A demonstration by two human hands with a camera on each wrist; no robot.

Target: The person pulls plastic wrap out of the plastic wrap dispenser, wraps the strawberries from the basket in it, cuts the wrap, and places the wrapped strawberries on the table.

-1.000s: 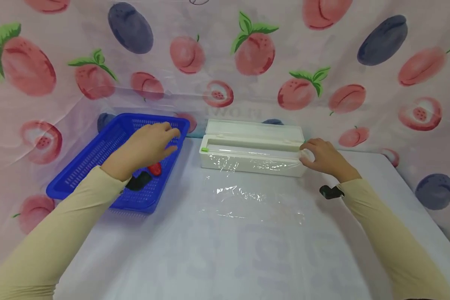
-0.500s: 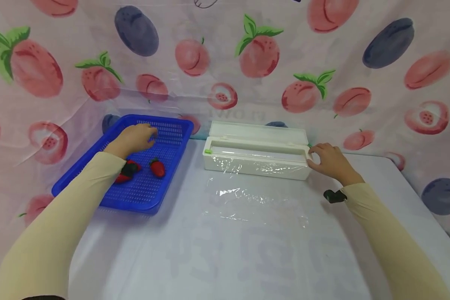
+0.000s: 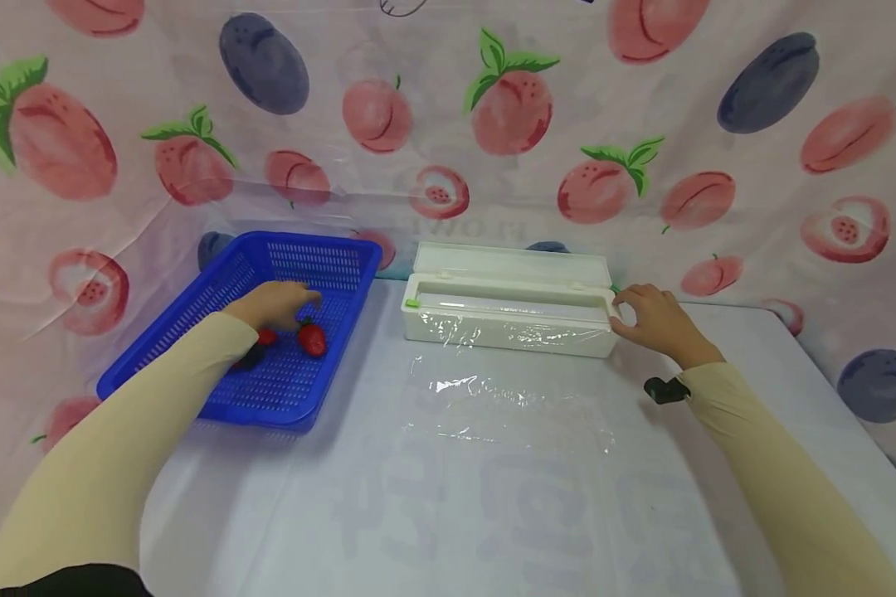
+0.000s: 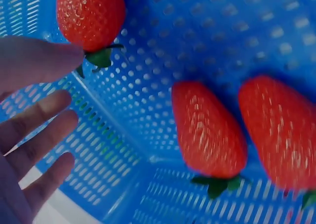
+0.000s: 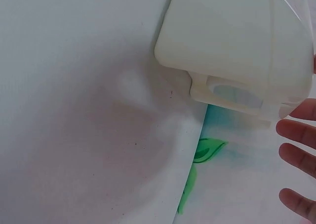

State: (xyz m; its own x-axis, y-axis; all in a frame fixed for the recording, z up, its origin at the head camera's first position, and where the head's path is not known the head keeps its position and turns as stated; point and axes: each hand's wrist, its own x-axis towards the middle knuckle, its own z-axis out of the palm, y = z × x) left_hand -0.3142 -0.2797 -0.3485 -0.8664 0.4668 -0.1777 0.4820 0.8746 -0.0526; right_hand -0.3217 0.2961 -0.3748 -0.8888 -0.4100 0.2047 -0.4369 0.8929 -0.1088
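Note:
My left hand (image 3: 276, 305) reaches down into a blue plastic basket (image 3: 347, 249) that holds several strawberries. In the left wrist view its thumb lies right at the leafy end of one strawberry (image 4: 91, 16), while the other fingers (image 4: 42, 140) are spread and fairly straight. Two more strawberries (image 4: 210, 130) lie on the basket floor. My right hand (image 3: 657, 319) grips the right end of a white cling film dispenser (image 3: 508, 332), thumb and forefinger at its corners; the other fingers (image 5: 298, 157) extend past it. The dispenser's lid (image 3: 511, 263) is raised and a roll shows inside.
A sheet of clear cling film (image 3: 508, 406) hangs from the dispenser's front and spreads over the white table (image 3: 448, 514). A small green slider (image 3: 412, 303) sits at the dispenser's left end. A fruit-printed cloth (image 3: 448, 99) stands behind the table.
My left hand has moved left from the basket's far right side, then lower toward the strawberries. My right hand stays at the dispenser's end, and the film has hardly moved.

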